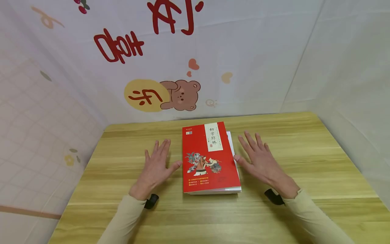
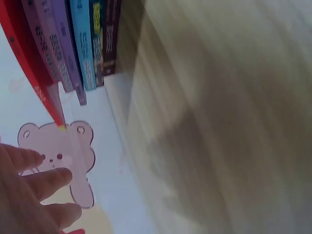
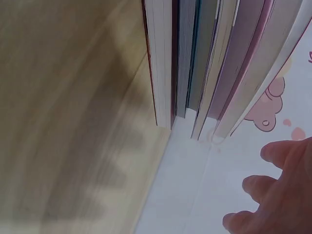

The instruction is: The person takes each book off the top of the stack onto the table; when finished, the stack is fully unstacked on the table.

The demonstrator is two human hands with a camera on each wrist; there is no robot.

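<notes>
A stack of several books lies on the table, topped by a red book [image 1: 198, 145] with a white title label and a drawing of figures. My left hand [image 1: 155, 167] is spread just left of the stack, thumb tip close to the red cover's edge. On the other side my right hand [image 1: 260, 161] is spread too, its thumb near the stack's right edge; whether either thumb touches is unclear. Coloured spines [image 2: 83, 44] show in the left wrist view beside the left hand [image 2: 34, 195]. Page edges [image 3: 209, 58] face the right hand [image 3: 282, 190] in the right wrist view.
The wooden table [image 1: 213, 220] reaches a white printed backdrop [image 1: 250, 51] behind the stack, with red characters and a bear [image 1: 184, 96]. White cloth [image 1: 350, 84] hangs at the right, and a patterned one [image 1: 36, 118] at the left.
</notes>
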